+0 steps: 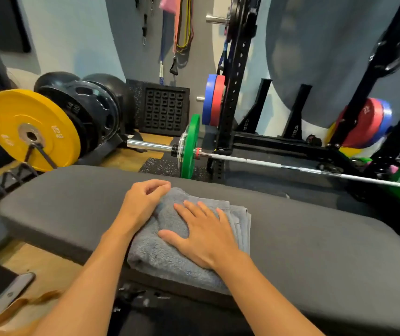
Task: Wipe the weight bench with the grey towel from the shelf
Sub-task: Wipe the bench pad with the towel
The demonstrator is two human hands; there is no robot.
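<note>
Folded grey terry towel (189, 241) on the dark padded desk (315, 251), long axis across it; right hand (203, 236) flat, grip released; left hand (143, 202) loosely curled at the towel's far-left edge.

One head cam, wide-angle, looking fwd and down, close over the surface (315, 251); hands (203, 236) at frame centre.
</note>
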